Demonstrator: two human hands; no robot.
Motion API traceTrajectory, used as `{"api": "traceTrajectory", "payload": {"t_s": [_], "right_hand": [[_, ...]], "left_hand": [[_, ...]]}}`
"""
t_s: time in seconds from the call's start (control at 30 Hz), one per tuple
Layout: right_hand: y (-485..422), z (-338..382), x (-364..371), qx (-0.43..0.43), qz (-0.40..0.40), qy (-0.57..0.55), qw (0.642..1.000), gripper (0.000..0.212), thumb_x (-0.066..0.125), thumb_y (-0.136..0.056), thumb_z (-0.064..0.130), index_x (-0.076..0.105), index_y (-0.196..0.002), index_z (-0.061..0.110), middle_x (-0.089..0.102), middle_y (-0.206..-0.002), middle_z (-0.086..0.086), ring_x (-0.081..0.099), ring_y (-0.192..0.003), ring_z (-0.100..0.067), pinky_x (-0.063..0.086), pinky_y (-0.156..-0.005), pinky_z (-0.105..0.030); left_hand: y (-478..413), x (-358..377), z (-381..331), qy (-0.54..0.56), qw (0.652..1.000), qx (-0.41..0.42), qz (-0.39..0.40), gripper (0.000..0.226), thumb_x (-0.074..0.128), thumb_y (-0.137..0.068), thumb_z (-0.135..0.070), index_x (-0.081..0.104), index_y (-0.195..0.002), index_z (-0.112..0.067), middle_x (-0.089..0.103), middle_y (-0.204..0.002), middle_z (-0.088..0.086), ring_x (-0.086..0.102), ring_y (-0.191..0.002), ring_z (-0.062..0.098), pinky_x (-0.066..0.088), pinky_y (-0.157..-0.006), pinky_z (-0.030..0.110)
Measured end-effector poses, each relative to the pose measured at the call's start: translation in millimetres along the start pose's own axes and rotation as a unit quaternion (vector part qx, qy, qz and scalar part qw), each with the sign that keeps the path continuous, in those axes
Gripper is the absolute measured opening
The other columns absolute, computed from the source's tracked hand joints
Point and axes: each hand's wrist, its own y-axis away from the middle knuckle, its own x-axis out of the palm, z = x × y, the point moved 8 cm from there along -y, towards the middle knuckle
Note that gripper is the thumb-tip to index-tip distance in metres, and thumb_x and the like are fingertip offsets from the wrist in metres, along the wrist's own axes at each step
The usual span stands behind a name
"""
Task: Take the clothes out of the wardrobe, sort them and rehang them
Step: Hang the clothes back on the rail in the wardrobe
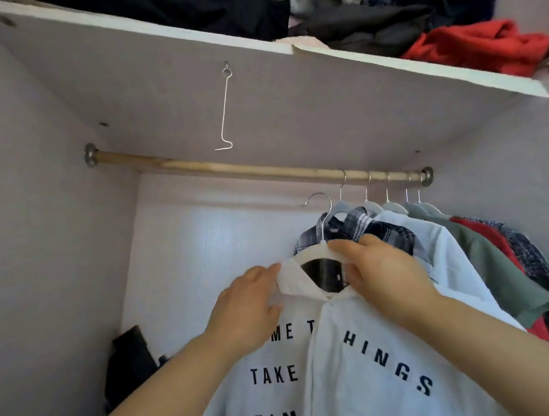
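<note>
Below rod (231, 170) | both hands' fingers (344, 246) grip white shirt (359, 364) collar/hanger (315, 253)

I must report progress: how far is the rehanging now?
Done: five garments hang at the rod's right end. In hand: the white printed shirt, hook not yet on the rod; left hand pinches its collar, right hand holds its hanger. Left: hanging it.

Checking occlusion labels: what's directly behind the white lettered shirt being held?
Behind the white lettered shirt hangs a plaid shirt; only its collar and shoulders show, through and above the white collar. Its lower part is covered, as is the wardrobe floor behind.
</note>
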Motion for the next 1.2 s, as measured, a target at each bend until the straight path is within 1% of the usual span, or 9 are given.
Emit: {"api": "traceTrajectory", "payload": {"t_s": [0.23, 0.47, 0.67, 0.83, 0.93, 1.0, 1.07, 1.13, 1.2], "right_hand": [[-97.3, -45.9, 10.2, 0.052, -0.048, 0.042, 0.997, 0.037, 0.04, -0.084, 0.005, 0.046, -0.115, 0.025, 0.034, -0.079, 0.001, 0.05, -0.074, -0.028, 0.035, -0.058, -0.029], [-160.9, -65.8, 24.5, 0.071, -0.023, 0.011, 0.997, 0.037, 0.039, -0.084, 0.002, 0.052, -0.112, 0.022, 0.053, -0.111, -0.005, 0.055, -0.093, -0.03, 0.047, -0.077, -0.032], [-182.1, -67.6, 58.0, 0.098, 0.022, 0.016, 0.995, 0.04, 0.043, -0.085, 0.0, 0.05, -0.121, 0.016, 0.045, -0.114, -0.01, 0.055, -0.099, -0.031, 0.04, -0.072, -0.033], [-176.7, -60.0, 75.1, 0.089, -0.006, 0.079, 0.993, 0.052, 0.047, -0.081, -0.005, 0.039, -0.128, 0.013, 0.043, -0.114, -0.009, 0.054, -0.097, -0.029, 0.038, -0.064, -0.033], [-171.0, -51.2, 77.0, 0.063, -0.036, 0.113, 0.991, 0.049, 0.048, -0.083, 0.006, 0.038, -0.13, 0.014, 0.038, -0.124, -0.012, 0.042, -0.114, -0.03, 0.036, -0.087, -0.037], [-160.9, -36.6, 81.4, 0.025, -0.067, 0.12, 0.99, 0.052, 0.049, -0.083, 0.012, 0.036, -0.133, 0.017, 0.029, -0.138, -0.011, 0.029, -0.126, -0.029, 0.02, -0.106, -0.043], [-141.4, -12.9, 94.8, -0.034, -0.087, 0.088, 0.992, 0.052, 0.049, -0.082, 0.014, 0.039, -0.132, 0.018, 0.027, -0.142, -0.01, 0.026, -0.13, -0.028, 0.016, -0.108, -0.043], [-117.0, 11.3, 113.2, -0.084, -0.087, 0.046, 0.992, 0.05, 0.055, -0.079, 0.014, 0.047, -0.129, 0.017, 0.036, -0.139, -0.011, 0.035, -0.127, -0.029, 0.024, -0.106, -0.041], [-91.2, 29.7, 139.4, -0.107, -0.045, -0.004, 0.993, 0.052, 0.054, -0.082, 0.017, 0.043, -0.133, 0.019, 0.033, -0.143, -0.008, 0.033, -0.131, -0.026, 0.024, -0.107, -0.038]], "left_hand": [[-70.5, 3.3, 24.3, -0.016, 0.999, 0.006, -0.04, 0.06, 0.045, -0.093, -0.034, 0.016, -0.146, -0.03, 0.026, -0.147, -0.011, 0.033, -0.129, 0.01, 0.029, -0.101, 0.022], [-103.5, 7.1, 43.0, -0.064, 0.996, 0.003, -0.063, 0.061, 0.044, -0.092, -0.035, 0.014, -0.146, -0.034, 0.023, -0.147, -0.014, 0.026, -0.133, 0.009, 0.025, -0.106, 0.023], [-116.8, 19.9, 59.0, -0.083, 0.994, -0.005, -0.068, 0.061, 0.043, -0.093, -0.039, 0.012, -0.145, -0.037, 0.021, -0.146, -0.017, 0.025, -0.132, 0.006, 0.024, -0.105, 0.021], [-120.3, 35.8, 70.8, -0.091, 0.994, -0.02, -0.05, 0.062, 0.044, -0.093, -0.039, 0.011, -0.146, -0.035, 0.021, -0.147, -0.015, 0.025, -0.133, 0.007, 0.024, -0.107, 0.022], [-117.8, 42.0, 76.8, -0.094, 0.994, -0.028, -0.046, 0.062, 0.044, -0.093, -0.039, 0.012, -0.146, -0.035, 0.022, -0.147, -0.015, 0.025, -0.133, 0.008, 0.025, -0.106, 0.022], [-113.4, 46.3, 80.9, -0.099, 0.994, -0.033, -0.04, 0.062, 0.044, -0.093, -0.039, 0.012, -0.146, -0.035, 0.022, -0.147, -0.014, 0.026, -0.133, 0.008, 0.025, -0.106, 0.022], [-105.4, 51.3, 86.9, -0.101, 0.994, -0.04, -0.03, 0.062, 0.044, -0.093, -0.039, 0.012, -0.146, -0.035, 0.022, -0.147, -0.014, 0.027, -0.132, 0.008, 0.026, -0.105, 0.021], [-94.3, 56.9, 94.3, -0.1, 0.994, -0.05, -0.021, 0.061, 0.044, -0.093, -0.039, 0.012, -0.146, -0.035, 0.023, -0.147, -0.014, 0.028, -0.132, 0.009, 0.026, -0.104, 0.02], [-78.7, 64.1, 103.1, -0.098, 0.993, -0.065, -0.007, 0.062, 0.044, -0.093, -0.039, 0.012, -0.146, -0.034, 0.023, -0.148, -0.011, 0.029, -0.132, 0.01, 0.026, -0.105, 0.021]]}}
